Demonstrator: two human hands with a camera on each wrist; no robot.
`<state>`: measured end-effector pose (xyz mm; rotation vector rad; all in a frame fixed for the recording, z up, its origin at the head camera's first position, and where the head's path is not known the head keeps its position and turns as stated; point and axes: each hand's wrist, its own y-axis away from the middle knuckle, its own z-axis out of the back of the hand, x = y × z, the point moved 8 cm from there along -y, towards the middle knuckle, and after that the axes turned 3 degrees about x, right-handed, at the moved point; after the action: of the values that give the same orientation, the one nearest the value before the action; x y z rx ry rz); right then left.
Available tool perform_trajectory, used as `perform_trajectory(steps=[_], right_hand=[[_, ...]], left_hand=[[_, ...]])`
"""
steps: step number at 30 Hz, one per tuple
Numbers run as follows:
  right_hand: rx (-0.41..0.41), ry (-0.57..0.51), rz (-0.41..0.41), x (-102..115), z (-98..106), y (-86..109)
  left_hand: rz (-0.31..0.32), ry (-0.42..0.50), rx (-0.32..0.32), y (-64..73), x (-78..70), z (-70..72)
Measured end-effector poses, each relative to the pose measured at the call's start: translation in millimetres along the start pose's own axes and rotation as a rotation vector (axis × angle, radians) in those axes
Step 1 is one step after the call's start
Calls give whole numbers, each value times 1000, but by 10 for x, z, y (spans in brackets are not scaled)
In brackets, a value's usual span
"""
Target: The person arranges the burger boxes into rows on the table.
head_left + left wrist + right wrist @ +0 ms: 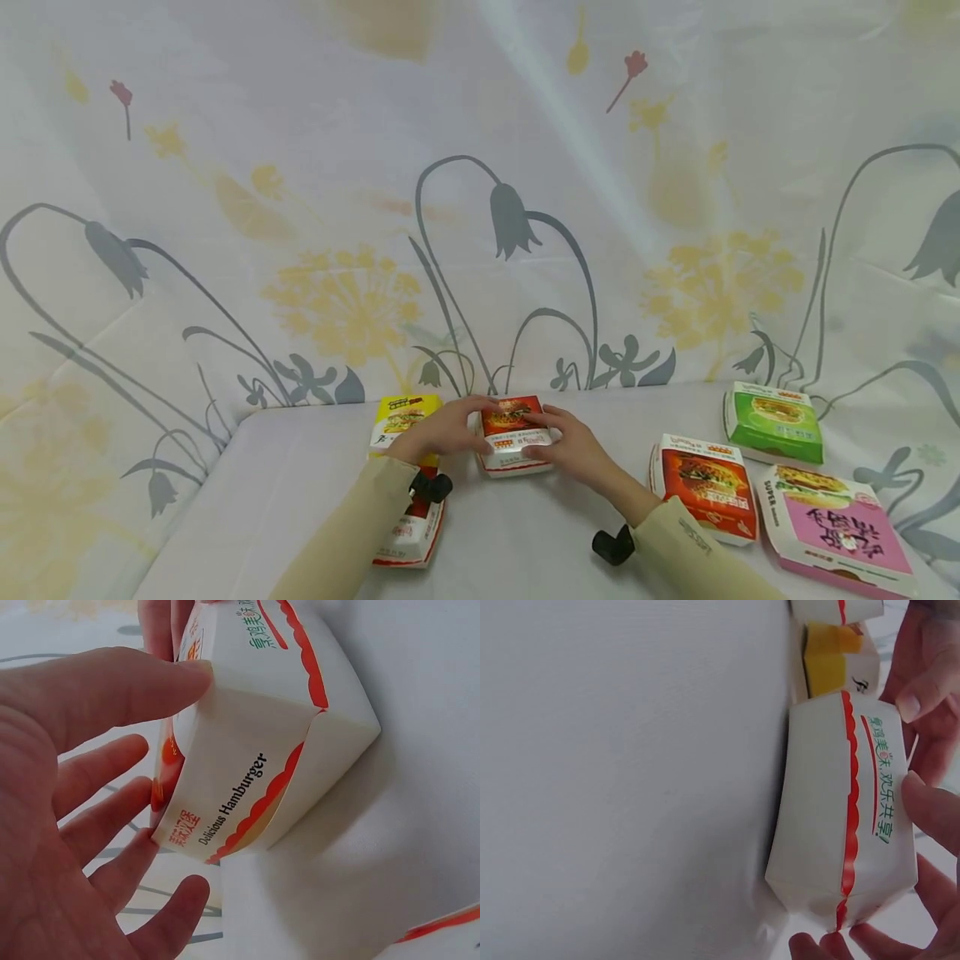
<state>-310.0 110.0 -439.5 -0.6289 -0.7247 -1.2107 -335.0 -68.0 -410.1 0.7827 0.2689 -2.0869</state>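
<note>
A red-and-white hamburger box (pixel 510 458) sits on the white surface, between both hands. My left hand (pixel 442 429) holds its left side: in the left wrist view the thumb lies on a corner of the lid and fingertips touch the far edge. The lower fingers are spread. My right hand (pixel 576 448) holds the right side, thumb at the lid's front edge and fingers around the far side in the right wrist view. Beneath the left wrist, partly hidden, are a yellow hamburger box (pixel 399 410) and another red-and-white box (pixel 408 537).
On the right lie a red hamburger box (pixel 705 483), a green one (pixel 776 423) and a pink one (pixel 836 525), close together. A flower-printed cloth (pixel 465 292) rises behind the white-covered table (pixel 300 458).
</note>
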Motion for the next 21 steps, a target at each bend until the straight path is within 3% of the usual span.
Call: perform_trajectory(steps=[12, 21], right_hand=[[-19, -32, -32, -29, -34, -103], [-15, -35, -35, -29, -40, -111]], left_hand=[[8, -51, -11, -115, -14, 4], [-6, -40, -41, -102, -9, -21]])
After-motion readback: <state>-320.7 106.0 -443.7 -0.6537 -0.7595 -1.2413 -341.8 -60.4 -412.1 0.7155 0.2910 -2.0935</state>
